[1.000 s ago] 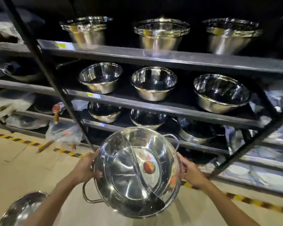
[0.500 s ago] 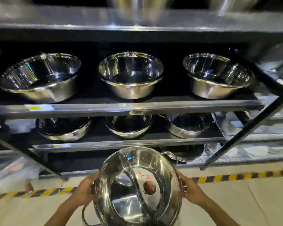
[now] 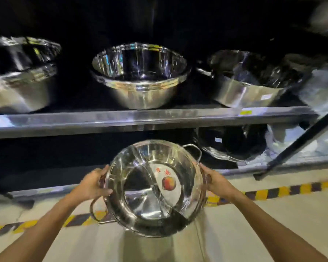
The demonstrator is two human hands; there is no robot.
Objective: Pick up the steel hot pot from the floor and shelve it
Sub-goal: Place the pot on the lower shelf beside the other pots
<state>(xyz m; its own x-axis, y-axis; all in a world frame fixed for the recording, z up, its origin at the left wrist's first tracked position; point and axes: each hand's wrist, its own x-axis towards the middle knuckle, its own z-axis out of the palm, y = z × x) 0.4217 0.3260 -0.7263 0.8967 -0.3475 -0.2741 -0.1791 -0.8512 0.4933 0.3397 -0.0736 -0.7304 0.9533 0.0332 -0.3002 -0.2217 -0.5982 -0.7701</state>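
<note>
The steel hot pot is round and shiny, with a curved divider, two loop handles and a red sticker inside. It hangs in the air in front of the bottom shelf, tilted so I look into it. My left hand grips its left rim. On the opposite rim my right hand holds on. The far handle points toward the shelf opening, which is dark and bare on its left side.
Above, a steel shelf edge carries three large steel bowls. A dark wrapped pot sits at the right of the bottom shelf. A black diagonal brace crosses at right. Yellow-black tape marks the floor.
The view has dropped lower and closer to the rack. The pot, held in both hands throughout, now sits level with the bottom shelf.
</note>
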